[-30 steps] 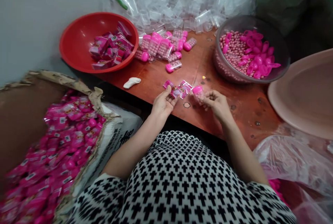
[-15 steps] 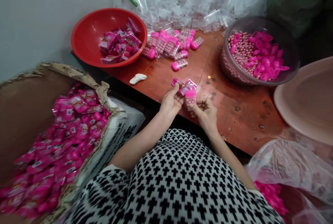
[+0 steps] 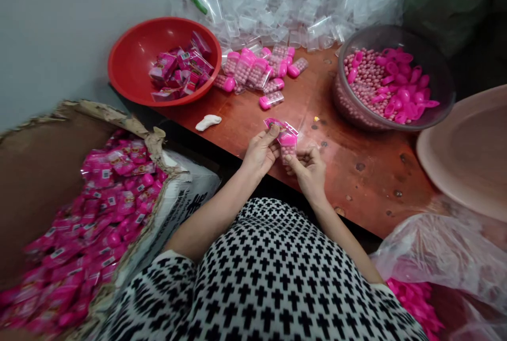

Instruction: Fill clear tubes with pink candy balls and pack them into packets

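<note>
Over the table's near edge my left hand (image 3: 261, 152) pinches a pink printed plastic wrapper (image 3: 273, 123) between thumb and fingers. My right hand (image 3: 311, 168) is closed on a small clear candy bottle (image 3: 289, 152) with a pink cap, full of pink balls. The cap end of this bottle points away from me and meets the wrapper's edge; whether it is inside the wrapper I cannot tell. Beyond the hands lies a pile of similar filled bottles (image 3: 249, 69), with a single one (image 3: 271, 100) nearest to me.
A red bowl (image 3: 122, 74) with wrapped packs stands back left, and a carton (image 3: 158, 172) of wrapped bottles is at left. At right are a dark bowl (image 3: 344, 93) of pink balls and spoons, a pale basin (image 3: 463, 167) and a plastic bag (image 3: 439, 246). Clear tubes (image 3: 293, 8) heap behind.
The bottle in my right hand has come closer against the wrapper, its cap now at the wrapper's edge. The wrapper appears more spread in my left hand.
</note>
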Available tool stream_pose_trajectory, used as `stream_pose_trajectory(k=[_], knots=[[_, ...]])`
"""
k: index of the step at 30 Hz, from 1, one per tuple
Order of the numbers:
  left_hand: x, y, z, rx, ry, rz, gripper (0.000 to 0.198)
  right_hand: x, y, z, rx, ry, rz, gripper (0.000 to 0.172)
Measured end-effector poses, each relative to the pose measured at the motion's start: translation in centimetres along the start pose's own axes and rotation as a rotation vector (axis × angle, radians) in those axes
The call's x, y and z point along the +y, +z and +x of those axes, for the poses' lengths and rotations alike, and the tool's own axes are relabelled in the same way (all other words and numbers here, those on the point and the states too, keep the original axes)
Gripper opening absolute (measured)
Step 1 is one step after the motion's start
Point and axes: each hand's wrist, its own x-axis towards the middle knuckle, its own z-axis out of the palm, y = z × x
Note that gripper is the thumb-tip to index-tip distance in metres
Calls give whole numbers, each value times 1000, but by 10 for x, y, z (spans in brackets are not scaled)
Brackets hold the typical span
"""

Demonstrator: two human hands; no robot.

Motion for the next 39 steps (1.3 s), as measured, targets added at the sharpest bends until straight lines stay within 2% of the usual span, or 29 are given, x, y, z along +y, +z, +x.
stream_pose_trajectory(k=[8,13,17,21,23,25,29,36,39], knots=[[5,6,4,-82,37,149,36,1,5,8,-50,17,148,40],[16,3,9,-249,-17,307,40,3,1,10,-134,50,216,44],[23,1,11,-307,-13,443,42,7,1,8,-89,-3,187,40],[20,4,10,-286,38,406,43,9,3,7,-13,-131,75,33],[15,5,8,-258,66,348,45,8,4,8,-18,-131,66,33],[11,7,5,-227,59,318,49,8,4,8,-19,-115,72,33],[7,7,2,-182,11,322,51,8,3,9,11,-176,19,33],[14,2,7,-242,10,443,40,5,3,12,-106,-10,253,40],[16,2,5,-252,1,488,38,4,3,12,-70,-19,238,38]])
